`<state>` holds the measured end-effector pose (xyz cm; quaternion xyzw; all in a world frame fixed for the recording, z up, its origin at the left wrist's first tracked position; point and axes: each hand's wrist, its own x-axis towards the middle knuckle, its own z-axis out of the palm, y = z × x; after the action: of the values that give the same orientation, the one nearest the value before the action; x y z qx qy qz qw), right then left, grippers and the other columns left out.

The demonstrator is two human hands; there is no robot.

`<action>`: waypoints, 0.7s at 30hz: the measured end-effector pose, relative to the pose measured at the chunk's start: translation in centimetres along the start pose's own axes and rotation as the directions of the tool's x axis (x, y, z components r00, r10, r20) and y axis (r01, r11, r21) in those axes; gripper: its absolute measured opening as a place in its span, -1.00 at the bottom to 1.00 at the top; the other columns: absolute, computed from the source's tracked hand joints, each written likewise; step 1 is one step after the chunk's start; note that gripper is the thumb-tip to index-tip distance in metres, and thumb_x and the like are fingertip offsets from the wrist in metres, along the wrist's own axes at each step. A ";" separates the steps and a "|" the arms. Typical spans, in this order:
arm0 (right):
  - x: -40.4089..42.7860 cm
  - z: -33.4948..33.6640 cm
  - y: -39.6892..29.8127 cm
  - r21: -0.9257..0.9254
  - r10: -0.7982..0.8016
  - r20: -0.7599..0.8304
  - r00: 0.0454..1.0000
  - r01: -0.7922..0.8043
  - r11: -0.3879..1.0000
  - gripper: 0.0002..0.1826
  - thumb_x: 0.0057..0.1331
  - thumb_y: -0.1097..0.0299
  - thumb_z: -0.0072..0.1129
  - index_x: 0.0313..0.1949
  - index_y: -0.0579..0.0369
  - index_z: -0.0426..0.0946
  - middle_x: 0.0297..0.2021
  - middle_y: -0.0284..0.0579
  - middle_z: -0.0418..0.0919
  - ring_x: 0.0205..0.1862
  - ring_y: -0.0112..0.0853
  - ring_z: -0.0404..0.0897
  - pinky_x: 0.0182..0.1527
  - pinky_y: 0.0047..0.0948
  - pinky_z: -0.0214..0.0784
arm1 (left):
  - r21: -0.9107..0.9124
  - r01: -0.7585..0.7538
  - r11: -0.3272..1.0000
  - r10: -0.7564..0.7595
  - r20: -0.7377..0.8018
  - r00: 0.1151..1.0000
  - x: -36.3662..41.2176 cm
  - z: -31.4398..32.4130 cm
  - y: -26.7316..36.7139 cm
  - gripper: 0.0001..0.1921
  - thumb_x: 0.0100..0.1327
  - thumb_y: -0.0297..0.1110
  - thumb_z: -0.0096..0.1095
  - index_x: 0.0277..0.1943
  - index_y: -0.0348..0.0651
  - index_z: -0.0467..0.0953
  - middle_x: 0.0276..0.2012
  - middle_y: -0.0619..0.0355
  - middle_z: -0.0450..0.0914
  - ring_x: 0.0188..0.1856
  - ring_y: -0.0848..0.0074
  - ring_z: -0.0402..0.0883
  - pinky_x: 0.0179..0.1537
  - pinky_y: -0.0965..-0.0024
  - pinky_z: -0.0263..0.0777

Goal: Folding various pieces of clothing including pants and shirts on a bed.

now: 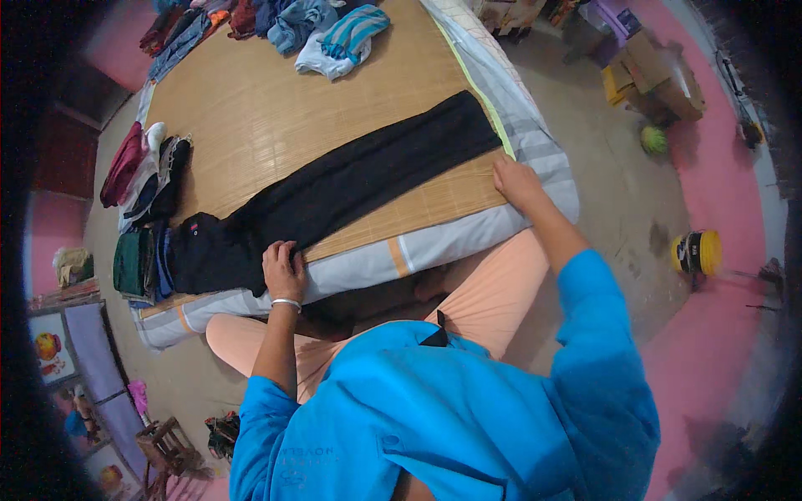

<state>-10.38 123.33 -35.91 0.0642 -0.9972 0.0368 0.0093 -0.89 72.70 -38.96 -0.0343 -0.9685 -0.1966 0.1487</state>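
A pair of black trousers lies flat, folded lengthwise, across the bamboo mat on the bed before me. The waist part is at the left and the leg hems point to the upper right. My left hand rests on the trousers' near edge beside the waist part, fingers bent; whether it pinches the cloth cannot be told. My right hand is at the mat's right edge, just below the hems, with its fingers bent downward. What lies under those fingers is hidden.
Folded dark green clothes touch the waist part's left side. Maroon, white and black garments are stacked behind them. More clothes lie at the mat's far end. A grey striped bedsheet borders the mat. Cardboard boxes and a yellow bucket stand at the right.
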 end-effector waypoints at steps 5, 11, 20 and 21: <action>0.8 0.1 0.7 -0.020 -0.046 0.104 0.994 0.048 0.999 -0.80 0.28 0.29 0.02 -0.23 0.14 0.48 -0.24 0.12 0.58 -0.25 0.02 0.62 -0.20 -0.03 0.47 | -0.010 0.014 1.000 -0.014 0.027 1.000 -0.1 -0.3 -0.5 -0.77 0.16 -0.44 0.25 -0.10 -0.13 0.54 -0.06 0.01 0.52 0.05 0.13 0.46 0.10 0.18 0.34; 2.9 -0.1 0.8 -0.125 -0.112 0.214 0.970 0.141 0.982 -0.82 0.13 0.36 0.06 -0.29 0.12 0.55 -0.35 0.12 0.64 -0.25 -0.01 0.64 -0.21 -0.04 0.49 | -0.014 0.003 1.000 -0.002 0.038 0.999 0.5 -0.6 0.7 -0.80 0.17 -0.44 0.24 -0.12 -0.12 0.54 -0.09 0.05 0.52 0.01 0.16 0.48 0.05 0.19 0.35; 1.1 -0.7 3.9 0.300 0.424 -0.198 0.884 -0.357 0.885 -0.83 0.19 0.36 0.03 -0.39 0.15 0.57 -0.45 0.03 0.64 -0.40 -0.17 0.65 -0.35 -0.19 0.51 | 0.025 -0.031 0.999 0.031 0.007 0.999 0.3 -0.8 0.4 -0.81 0.14 -0.43 0.27 -0.15 -0.11 0.55 -0.12 0.09 0.52 -0.02 0.19 0.50 0.01 0.19 0.38; 0.4 -0.1 8.2 0.728 0.674 -0.127 0.727 -0.394 0.562 -0.81 0.23 0.33 0.03 -0.38 0.17 0.56 -0.48 -0.01 0.62 -0.43 -0.25 0.63 -0.42 -0.28 0.50 | 0.014 -0.035 0.999 0.035 0.007 0.999 0.6 -0.4 0.5 -0.81 0.14 -0.43 0.27 -0.15 -0.11 0.55 -0.12 0.09 0.52 -0.02 0.19 0.50 0.01 0.19 0.38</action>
<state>-11.81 131.41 -36.38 -0.2582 -0.8635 0.3970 0.1738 -1.28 73.01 -38.24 -0.0510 -0.9696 -0.1873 0.1491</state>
